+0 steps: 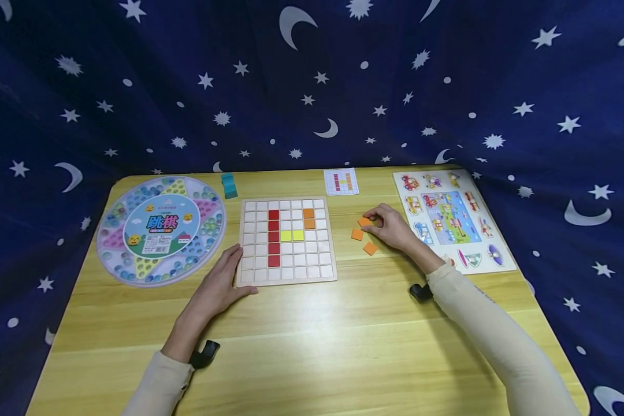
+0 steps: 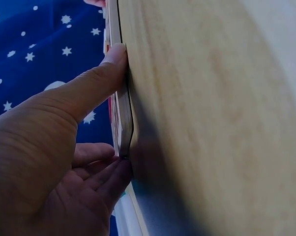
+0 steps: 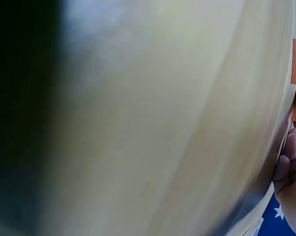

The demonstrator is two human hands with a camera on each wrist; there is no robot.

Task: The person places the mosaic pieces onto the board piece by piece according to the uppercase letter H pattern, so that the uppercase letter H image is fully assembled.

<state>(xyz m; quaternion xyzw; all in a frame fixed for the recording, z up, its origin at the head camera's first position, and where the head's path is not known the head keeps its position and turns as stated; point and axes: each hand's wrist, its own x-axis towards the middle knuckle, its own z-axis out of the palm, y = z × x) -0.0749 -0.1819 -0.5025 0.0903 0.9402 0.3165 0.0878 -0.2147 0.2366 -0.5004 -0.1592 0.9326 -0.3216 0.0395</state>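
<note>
A wooden grid board (image 1: 319, 273) lies on the table with a column of red tiles (image 1: 274, 237), two yellow tiles (image 1: 292, 235) and two orange tiles (image 1: 309, 218) set in it. At its near left corner my left hand (image 1: 221, 286) touches the edges, thumb along the front side and fingers against the left side. In the left wrist view the thumb (image 2: 96, 81) rests on the board's rim. To the right, my right hand (image 1: 392, 227) pinches an orange square tile (image 1: 364, 222) between thumb and fingers. Two loose orange tiles (image 1: 357, 234) lie nearby on the table.
Behind the board lies a pattern card (image 1: 341, 181). Teal blocks (image 1: 229, 186) stand at the back left, near a round marble game board (image 1: 161, 231). A picture puzzle board (image 1: 455, 222) lies under and beyond the right forearm. A dark star-patterned cloth (image 1: 312, 86) hangs behind the table.
</note>
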